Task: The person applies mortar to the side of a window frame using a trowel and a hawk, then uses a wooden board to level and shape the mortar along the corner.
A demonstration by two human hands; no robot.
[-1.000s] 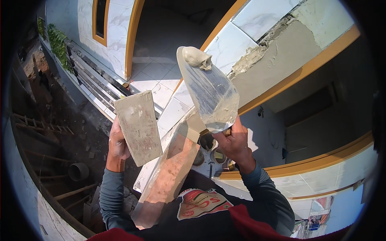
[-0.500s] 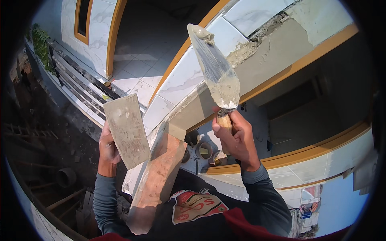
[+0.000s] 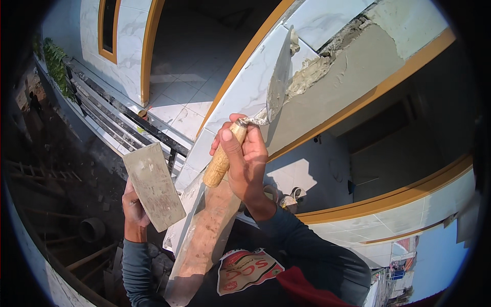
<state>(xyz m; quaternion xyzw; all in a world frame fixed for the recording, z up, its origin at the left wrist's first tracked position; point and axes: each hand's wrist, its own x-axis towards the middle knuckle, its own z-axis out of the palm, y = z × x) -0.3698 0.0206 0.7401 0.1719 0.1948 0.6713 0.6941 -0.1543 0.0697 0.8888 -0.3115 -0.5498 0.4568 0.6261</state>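
Note:
My left hand (image 3: pixel 134 210), low on the left, grips a flat rectangular block (image 3: pixel 153 187) coated in pale grey mortar. My right hand (image 3: pixel 247 163), near the centre, holds a trowel by its wooden handle (image 3: pixel 221 156). The trowel's blade (image 3: pixel 277 74) is turned nearly edge-on, with a lump of mortar showing at its tip. It lies over a band of rough and smoothed mortar (image 3: pixel 314 74) beside white marbled tiles (image 3: pixel 248 77); whether it touches cannot be told. A pale reddish plank (image 3: pixel 207 235) lies below, between my forearms.
An orange door frame (image 3: pixel 388 212) borders an opening at right, with containers (image 3: pixel 289 204) on the floor below. At left are a metal railing (image 3: pixel 107 107), plants (image 3: pixel 56 64) and a dark drop with rubble and poles (image 3: pixel 92 261). Another doorway (image 3: pixel 194 46) is at the top.
My right hand has moved up and leftward, turning the trowel from face-up to nearly edge-on over the mortar band. My left hand and block have shifted left and down in view.

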